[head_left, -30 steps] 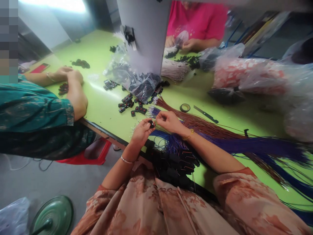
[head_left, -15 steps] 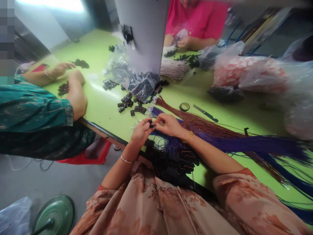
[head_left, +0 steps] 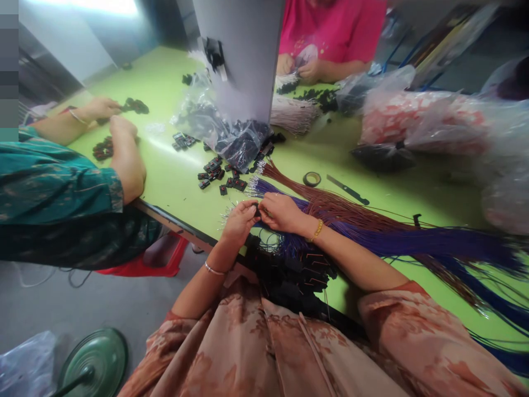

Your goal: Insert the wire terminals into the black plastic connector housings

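Note:
Between thumb and fingers, my left hand (head_left: 241, 221) pinches a small black plastic part (head_left: 257, 210), mostly covered by the fingertips. My right hand (head_left: 281, 212) is closed against the part's other side; whether a wire end is in those fingers is too small to make out. Below and right of both hands run bundled blue wires (head_left: 372, 242) with bare silvery ends, next to brown wires (head_left: 297, 193). Close to my body lies a heap of black parts (head_left: 289, 275) with thin wires on them. Several black parts with red spots (head_left: 215, 170) are scattered beyond my left hand.
A clear bag of black parts (head_left: 242, 144) leans by a grey post (head_left: 239, 55). A roll of black tape (head_left: 311, 178) and a blade (head_left: 347, 189) lie beyond the wires. Co-workers' hands (head_left: 124, 132) are busy at left and far side. Filled plastic bags (head_left: 425, 121) stand at right.
My right hand's fingers have closed in against the black part, covering more of it. At left, the co-worker's far hand has moved to a dark pile.

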`<state>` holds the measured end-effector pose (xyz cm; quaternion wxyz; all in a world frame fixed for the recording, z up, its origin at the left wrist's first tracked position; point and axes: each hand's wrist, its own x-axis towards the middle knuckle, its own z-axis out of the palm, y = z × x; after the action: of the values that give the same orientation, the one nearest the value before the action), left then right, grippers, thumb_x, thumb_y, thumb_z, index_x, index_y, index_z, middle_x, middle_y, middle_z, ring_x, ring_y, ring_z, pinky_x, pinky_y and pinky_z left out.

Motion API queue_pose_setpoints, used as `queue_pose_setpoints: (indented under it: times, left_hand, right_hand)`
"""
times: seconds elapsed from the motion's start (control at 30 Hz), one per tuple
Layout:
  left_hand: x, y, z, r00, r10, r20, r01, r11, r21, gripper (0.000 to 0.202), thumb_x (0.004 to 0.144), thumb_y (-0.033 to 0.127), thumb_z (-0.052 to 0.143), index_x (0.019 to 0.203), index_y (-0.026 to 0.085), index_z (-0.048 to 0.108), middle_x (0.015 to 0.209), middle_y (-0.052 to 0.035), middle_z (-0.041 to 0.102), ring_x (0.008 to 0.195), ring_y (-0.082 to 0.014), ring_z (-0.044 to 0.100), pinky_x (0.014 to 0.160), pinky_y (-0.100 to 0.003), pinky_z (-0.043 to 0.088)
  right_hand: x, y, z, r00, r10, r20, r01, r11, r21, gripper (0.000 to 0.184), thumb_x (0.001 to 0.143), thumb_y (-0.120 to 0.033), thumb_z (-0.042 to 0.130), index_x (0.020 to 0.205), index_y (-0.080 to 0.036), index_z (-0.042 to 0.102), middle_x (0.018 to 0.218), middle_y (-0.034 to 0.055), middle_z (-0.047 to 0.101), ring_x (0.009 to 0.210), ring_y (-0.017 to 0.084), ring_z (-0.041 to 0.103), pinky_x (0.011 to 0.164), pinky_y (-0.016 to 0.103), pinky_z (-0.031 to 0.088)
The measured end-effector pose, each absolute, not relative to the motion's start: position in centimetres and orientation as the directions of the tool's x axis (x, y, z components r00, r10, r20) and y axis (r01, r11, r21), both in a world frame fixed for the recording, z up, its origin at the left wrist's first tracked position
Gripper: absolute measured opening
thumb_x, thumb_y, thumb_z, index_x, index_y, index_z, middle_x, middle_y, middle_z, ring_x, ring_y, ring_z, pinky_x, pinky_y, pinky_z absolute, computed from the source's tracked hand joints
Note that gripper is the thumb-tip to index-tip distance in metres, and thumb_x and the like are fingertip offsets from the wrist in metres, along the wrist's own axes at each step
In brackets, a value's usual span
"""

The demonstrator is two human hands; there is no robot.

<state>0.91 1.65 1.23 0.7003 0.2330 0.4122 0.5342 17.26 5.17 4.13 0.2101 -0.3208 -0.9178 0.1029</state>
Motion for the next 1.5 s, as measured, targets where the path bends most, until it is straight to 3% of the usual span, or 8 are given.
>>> queue_pose_setpoints:
  times: [0.2,0.53,0.63,0.83,0.97,1.17,1.37,1.5]
  left_hand:
    - [1.5,1.9,1.8,0.025,0.924,-0.38,-0.549,0.331,0.768,0.024,0.068,0.016,0.077,0.087,0.014,0.063,0.077,0.0,0.064,0.068,-0.0077,0.061,0.067,-0.021,0.05]
    - [1.9,2.2,2.1,-0.015,0.918,-0.396,-0.495,0.338,0.801,0.023,0.068,0.015,0.077,0.085,0.013,0.062,0.071,-0.0006,0.066,0.063,-0.0084,0.061,0.064,-0.022,0.051]
    - [1.6,2.4,2.2,0.008,0.918,-0.397,-0.506,0.346,0.79,0.023,0.069,0.016,0.076,0.088,0.013,0.062,0.076,-0.0031,0.068,0.067,-0.0101,0.064,0.066,-0.023,0.052]
    - [1.5,2.4,2.2,0.032,0.913,-0.407,-0.499,0.367,0.785,0.021,0.071,0.014,0.074,0.089,0.012,0.063,0.077,-0.0038,0.07,0.066,-0.01,0.065,0.066,-0.023,0.052]
    - [1.5,2.3,2.1,0.041,0.912,-0.407,-0.5,0.372,0.782,0.02,0.071,0.014,0.073,0.088,0.011,0.064,0.076,-0.0041,0.07,0.067,-0.0104,0.065,0.066,-0.023,0.052]
    - [1.3,2.4,1.7,0.068,0.918,-0.39,-0.498,0.37,0.784,0.023,0.07,0.017,0.076,0.089,0.012,0.064,0.077,-0.0036,0.069,0.069,-0.0104,0.065,0.067,-0.023,0.052]
    - [1.3,2.4,1.6,0.06,0.914,-0.401,-0.51,0.373,0.775,0.022,0.07,0.015,0.075,0.088,0.013,0.064,0.076,-0.0034,0.069,0.069,-0.0109,0.065,0.066,-0.023,0.052]
    - [1.3,2.4,1.7,0.061,0.911,-0.408,-0.51,0.379,0.772,0.021,0.07,0.015,0.074,0.088,0.012,0.064,0.076,-0.0041,0.07,0.07,-0.0116,0.065,0.067,-0.024,0.052]
  right_hand:
    - [17.6,5.3,3.6,-0.652,0.673,0.35,0.508,0.73,-0.457,0.008,0.085,-0.021,0.048,0.081,-0.017,0.053,0.076,0.006,0.057,0.068,0.016,0.046,0.064,0.028,0.033]
    - [17.6,5.7,4.6,-0.598,0.771,0.218,0.633,0.621,-0.462,0.018,0.087,-0.026,0.046,0.079,-0.016,0.059,0.078,0.0066,0.063,0.067,0.016,0.049,0.063,0.028,0.033]
    - [18.8,8.8,5.6,-0.447,0.875,0.188,0.718,0.476,-0.509,0.026,0.091,-0.028,0.042,0.087,-0.017,0.065,0.086,0.0069,0.068,0.075,0.017,0.055,0.069,0.028,0.037]
    - [20.5,14.8,3.7,-0.155,0.988,0.003,0.932,0.147,-0.331,0.022,0.084,-0.028,0.053,0.094,-0.016,0.069,0.095,0.0119,0.07,0.083,0.022,0.06,0.072,0.03,0.04]
    - [20.9,15.1,3.0,-0.204,0.979,-0.024,0.928,0.185,-0.324,0.025,0.089,-0.027,0.045,0.093,-0.016,0.068,0.095,0.0121,0.07,0.084,0.022,0.061,0.072,0.029,0.04]
    - [21.2,14.9,3.8,-0.216,0.976,-0.037,0.967,0.208,-0.146,0.029,0.091,-0.028,0.043,0.1,-0.011,0.064,0.098,0.021,0.068,0.081,0.027,0.062,0.07,0.033,0.04]
    - [21.1,15.5,3.9,-0.295,0.949,-0.113,0.944,0.271,-0.187,0.029,0.092,-0.032,0.041,0.097,-0.016,0.064,0.101,0.0149,0.07,0.085,0.023,0.06,0.072,0.03,0.04]
    - [21.6,15.4,4.2,-0.3,0.95,-0.084,0.948,0.286,-0.14,0.028,0.092,-0.024,0.038,0.094,-0.013,0.064,0.099,0.018,0.069,0.081,0.023,0.059,0.069,0.03,0.038]
